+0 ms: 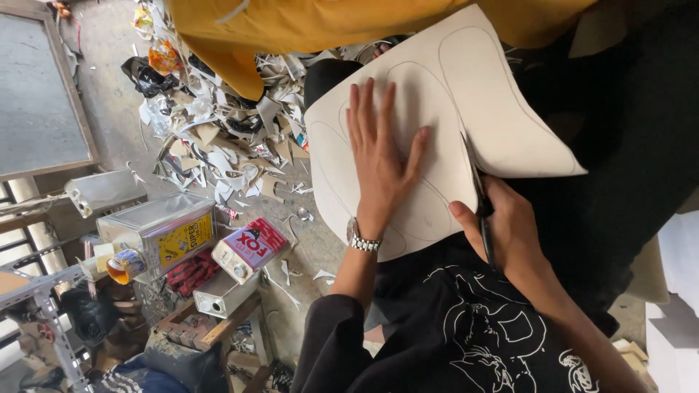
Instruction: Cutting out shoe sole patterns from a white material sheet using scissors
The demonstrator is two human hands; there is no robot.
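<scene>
A large pale sheet of card (pixel 502 109) with pencilled curved outlines lies across my lap. My left hand (pixel 380 156) presses flat on it with fingers spread, a metal watch (pixel 362 239) on the wrist. My right hand (pixel 506 222) grips dark scissors (pixel 477 193), whose blades are in a cut running up the sheet between two drawn shapes. I wear a black shirt with white line drawings (pixel 495 335).
A heap of paper and card scraps (pixel 226 138) covers the floor at upper left. Metal tins (pixel 164 233) and a red and white can (pixel 251 247) stand to the left. A yellow cloth (pixel 306 25) hangs across the top. A metal shelf frame (pixel 44 306) is at lower left.
</scene>
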